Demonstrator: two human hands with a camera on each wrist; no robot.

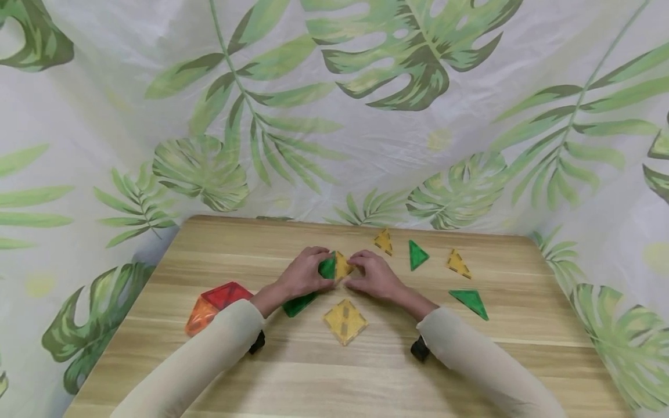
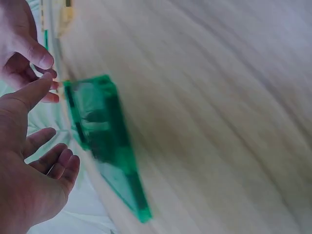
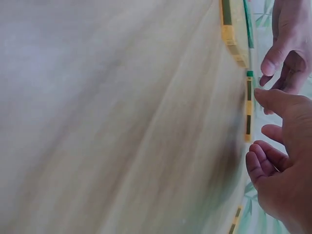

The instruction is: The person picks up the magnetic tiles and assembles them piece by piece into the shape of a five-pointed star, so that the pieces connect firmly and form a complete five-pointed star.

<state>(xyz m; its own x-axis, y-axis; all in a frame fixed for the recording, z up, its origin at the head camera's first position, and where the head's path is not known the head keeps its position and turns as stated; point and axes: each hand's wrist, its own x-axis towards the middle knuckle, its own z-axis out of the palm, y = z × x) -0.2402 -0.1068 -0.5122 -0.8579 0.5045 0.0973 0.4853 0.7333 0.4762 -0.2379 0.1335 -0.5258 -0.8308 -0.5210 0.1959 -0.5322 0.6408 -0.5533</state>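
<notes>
While a green triangular tile (image 1: 327, 267) adjoins a yellow triangular tile (image 1: 341, 266) between them, our left grip (image 1: 305, 271) and right grip (image 1: 374, 277) curl round these, half-parted.

Between your left hand (image 1: 305, 271) and right hand (image 1: 376, 275) lie a green tile (image 1: 327, 267) and a yellow tile (image 1: 342, 267), with a dark-striped yellow diamond (image 1: 345, 322) nearer you, a red tile (image 1: 227, 295) and an orange tile (image 1: 200, 317) left of the grip, and green triangles (image 1: 417, 255) and yellow triangles (image 1: 459, 265) right of it. Your sleeves (image 1: 193, 355) are cream, the table (image 1: 313, 383) beneath tan with wood grain, and the backdrop (image 1: 376, 151) beyond off-white with green leaves (image 1: 425, 87).
</notes>
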